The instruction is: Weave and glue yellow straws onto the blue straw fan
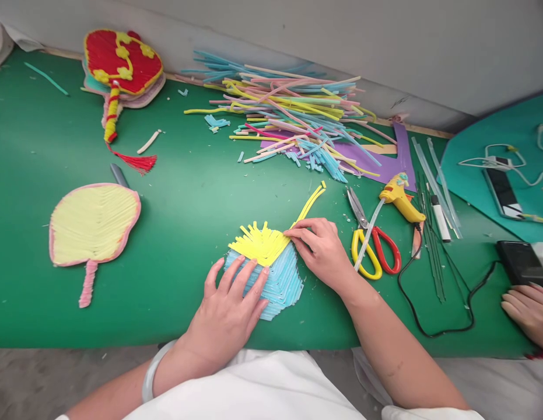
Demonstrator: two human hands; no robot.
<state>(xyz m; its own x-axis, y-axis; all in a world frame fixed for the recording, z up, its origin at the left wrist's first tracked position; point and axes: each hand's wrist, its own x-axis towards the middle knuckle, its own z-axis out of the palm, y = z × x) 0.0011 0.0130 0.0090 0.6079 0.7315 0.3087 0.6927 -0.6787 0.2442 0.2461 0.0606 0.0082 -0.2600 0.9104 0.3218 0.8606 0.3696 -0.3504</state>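
Observation:
A half-made fan (277,274) of light blue and yellow pipe-cleaner strips lies on the green table (179,198) near its front edge. My left hand (230,306) rests flat on its blue part, fingers spread. My right hand (321,248) presses its fingertips, held together, on a yellow strip (307,205) at the fan's upper right edge; the strip's loose end trails up to the right.
Scissors (371,242) with yellow and red handles and a yellow glue gun (400,198) lie right of my hand. A heap of coloured strips (293,114) sits behind. Finished fans: yellow one (94,224) at left, red one (120,61) far left. Another person's hand (529,309) rests at right.

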